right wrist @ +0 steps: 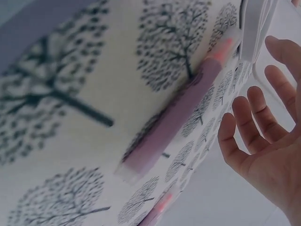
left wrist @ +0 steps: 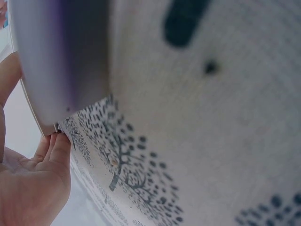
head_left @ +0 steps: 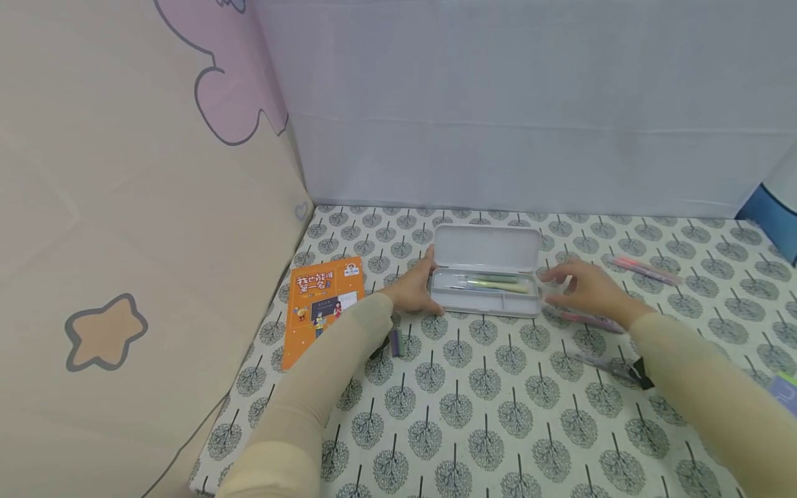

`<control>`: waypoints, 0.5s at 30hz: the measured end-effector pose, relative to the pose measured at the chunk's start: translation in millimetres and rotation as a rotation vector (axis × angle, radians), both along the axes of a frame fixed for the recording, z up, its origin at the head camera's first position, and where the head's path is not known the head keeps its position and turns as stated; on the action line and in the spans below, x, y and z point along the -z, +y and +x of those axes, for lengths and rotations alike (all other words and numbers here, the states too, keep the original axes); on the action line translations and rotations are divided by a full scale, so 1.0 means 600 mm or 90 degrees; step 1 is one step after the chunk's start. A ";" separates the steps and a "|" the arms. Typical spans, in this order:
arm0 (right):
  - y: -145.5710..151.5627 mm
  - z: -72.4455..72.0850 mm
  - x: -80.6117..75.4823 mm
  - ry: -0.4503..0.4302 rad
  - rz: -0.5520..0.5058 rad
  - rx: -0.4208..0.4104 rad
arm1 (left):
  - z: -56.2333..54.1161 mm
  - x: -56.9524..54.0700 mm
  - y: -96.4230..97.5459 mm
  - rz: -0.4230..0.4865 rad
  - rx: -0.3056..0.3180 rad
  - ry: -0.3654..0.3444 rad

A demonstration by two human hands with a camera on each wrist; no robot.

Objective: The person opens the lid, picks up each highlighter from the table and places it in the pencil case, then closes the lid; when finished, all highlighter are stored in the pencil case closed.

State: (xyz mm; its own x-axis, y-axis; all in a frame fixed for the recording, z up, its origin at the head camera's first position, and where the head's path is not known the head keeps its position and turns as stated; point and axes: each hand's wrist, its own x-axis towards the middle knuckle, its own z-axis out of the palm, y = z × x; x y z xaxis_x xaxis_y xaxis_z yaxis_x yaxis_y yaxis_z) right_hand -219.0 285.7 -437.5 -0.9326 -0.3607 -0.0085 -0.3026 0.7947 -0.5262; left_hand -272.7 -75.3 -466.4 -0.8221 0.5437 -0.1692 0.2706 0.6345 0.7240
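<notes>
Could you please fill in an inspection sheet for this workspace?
Surface: white tablecloth with a dark tree print.
Job's things: pencil case, open, lid folded back; slim pens in its rear compartment.
Clutter: orange book at left; loose pens at right; small purple item by the left sleeve, unclear what.
Hands: left hand touches the case's left end; right hand near its right end, fingers loosely bent, holding nothing.
Cables: nothing seen.
Surroundings: cartoon-printed wall at left, pale sheet behind, blue-and-white object at the right edge.
</notes>
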 end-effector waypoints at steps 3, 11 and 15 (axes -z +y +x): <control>0.012 0.009 0.004 0.015 0.004 0.002 | 0.001 -0.002 0.000 -0.006 -0.002 -0.001; 0.040 0.036 0.009 0.021 0.020 0.007 | 0.000 0.000 0.001 -0.018 -0.006 0.001; 0.053 0.051 0.014 0.017 0.020 0.003 | 0.001 -0.001 0.000 -0.016 -0.006 0.001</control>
